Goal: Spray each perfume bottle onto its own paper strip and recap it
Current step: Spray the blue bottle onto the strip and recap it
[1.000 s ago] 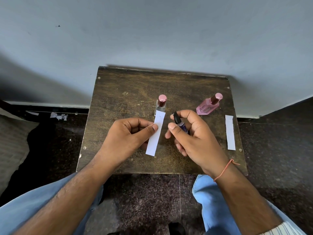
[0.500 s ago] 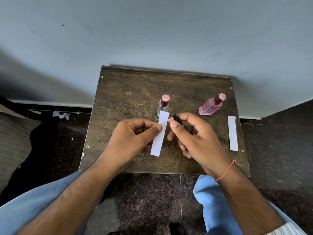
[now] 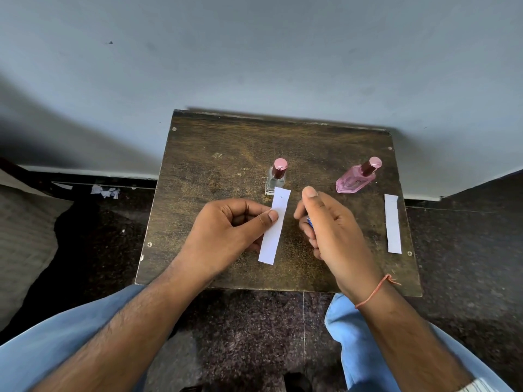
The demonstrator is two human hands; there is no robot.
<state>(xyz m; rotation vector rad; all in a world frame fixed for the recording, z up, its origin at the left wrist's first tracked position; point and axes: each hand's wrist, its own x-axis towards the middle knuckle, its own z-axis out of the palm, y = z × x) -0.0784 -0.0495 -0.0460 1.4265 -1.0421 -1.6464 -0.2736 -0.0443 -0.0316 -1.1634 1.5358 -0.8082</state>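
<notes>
On table (image 3: 198, 171): two capped bottles (image 3: 276, 176), two paper strips (image 3: 392, 223); left hand (image 3: 226, 236) pinches one, right hand (image 3: 331, 224) grips small bottle (image 3: 310, 222).

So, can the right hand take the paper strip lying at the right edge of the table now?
Probably not yet: the right hand grips a small bottle. The way to the strip looks free, though.

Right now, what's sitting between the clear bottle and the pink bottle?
Nothing: head view shows bare wooden table between the clear bottle and the pink bottle.
</notes>
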